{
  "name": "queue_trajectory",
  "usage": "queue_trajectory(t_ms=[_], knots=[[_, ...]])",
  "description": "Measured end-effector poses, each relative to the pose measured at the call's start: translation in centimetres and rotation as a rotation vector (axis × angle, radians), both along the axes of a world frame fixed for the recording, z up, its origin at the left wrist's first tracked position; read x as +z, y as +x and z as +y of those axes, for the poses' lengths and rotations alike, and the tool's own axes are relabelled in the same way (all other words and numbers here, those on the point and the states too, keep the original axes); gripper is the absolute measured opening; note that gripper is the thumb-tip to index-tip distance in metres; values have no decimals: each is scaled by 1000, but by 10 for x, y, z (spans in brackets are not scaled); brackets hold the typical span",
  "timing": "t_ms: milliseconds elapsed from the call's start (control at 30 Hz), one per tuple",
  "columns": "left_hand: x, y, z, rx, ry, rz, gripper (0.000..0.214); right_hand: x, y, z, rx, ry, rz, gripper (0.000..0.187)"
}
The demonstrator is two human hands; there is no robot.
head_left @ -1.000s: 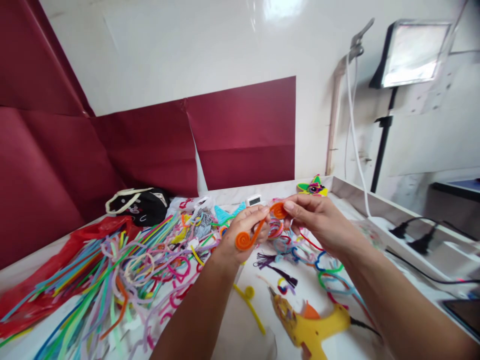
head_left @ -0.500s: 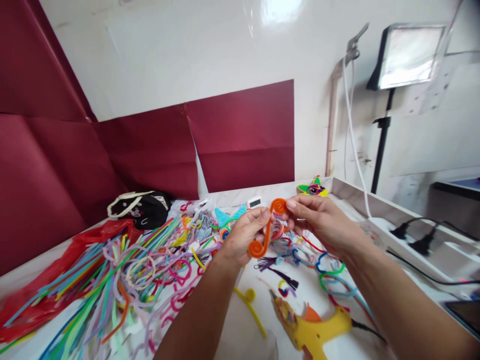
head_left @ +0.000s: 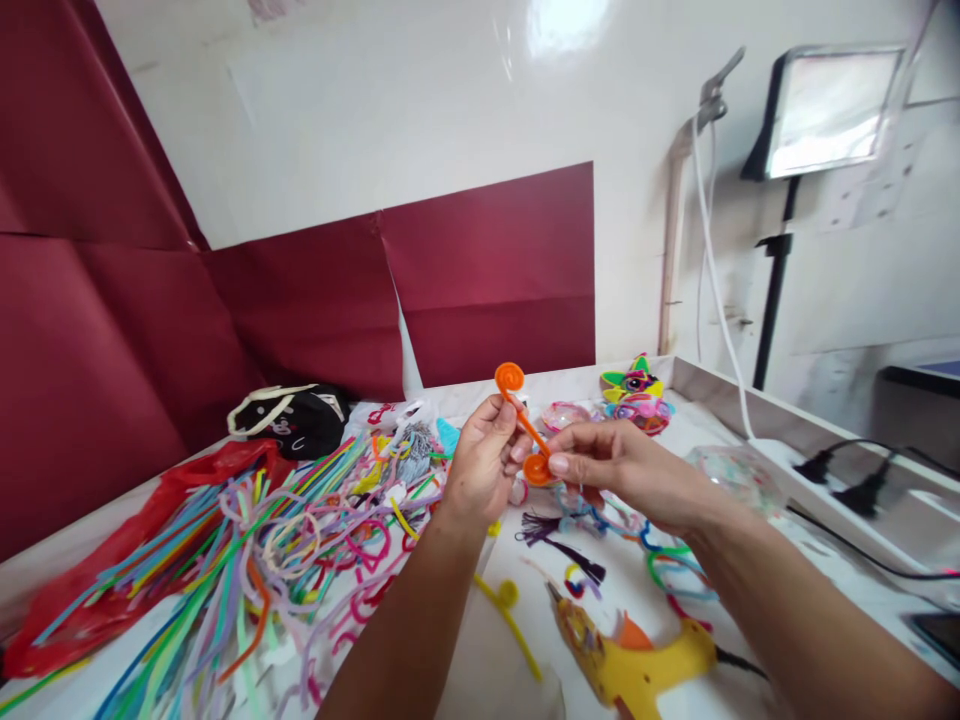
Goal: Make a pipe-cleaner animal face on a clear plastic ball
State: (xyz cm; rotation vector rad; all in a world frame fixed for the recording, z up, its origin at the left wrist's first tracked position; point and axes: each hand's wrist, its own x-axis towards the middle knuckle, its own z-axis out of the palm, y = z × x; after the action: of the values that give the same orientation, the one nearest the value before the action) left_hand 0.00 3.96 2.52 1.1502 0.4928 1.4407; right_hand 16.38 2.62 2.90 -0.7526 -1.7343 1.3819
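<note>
An orange pipe cleaner (head_left: 523, 420) with a coil at each end is held up over the white table (head_left: 480, 640). My left hand (head_left: 484, 465) pinches its straight middle, and the upper coil stands above my fingers. My right hand (head_left: 615, 470) pinches the lower coil between thumb and forefinger. Both hands are closed on it, a little above a scatter of bent coloured pipe cleaners.
A big heap of coloured pipe cleaners (head_left: 225, 560) and a red plastic bag (head_left: 112, 580) lie at the left. A yellow glue gun (head_left: 630, 660) lies near the front edge, a yellow curled pipe cleaner (head_left: 510, 610) beside it. A black pouch (head_left: 292, 415), star-shaped craft (head_left: 634, 380) and lamp stand (head_left: 780, 250) sit behind.
The orange pipe cleaner has been turned over: the coil that hung low at the left now stands on top, and my right hand holds the lower coil.
</note>
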Motion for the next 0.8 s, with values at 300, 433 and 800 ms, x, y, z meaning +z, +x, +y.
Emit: queue_trajectory(t_ms=[300,433,800], knots=[[1,3,1,64,95,-55,24,-3,-4,1,-68,-16,69,37],[1,2,0,123,148,14,22,-5,-2,5,-94,-4,47,36],[-6,1,3,280,271,199,17,-2,-5,2,-130,7,-27,37]])
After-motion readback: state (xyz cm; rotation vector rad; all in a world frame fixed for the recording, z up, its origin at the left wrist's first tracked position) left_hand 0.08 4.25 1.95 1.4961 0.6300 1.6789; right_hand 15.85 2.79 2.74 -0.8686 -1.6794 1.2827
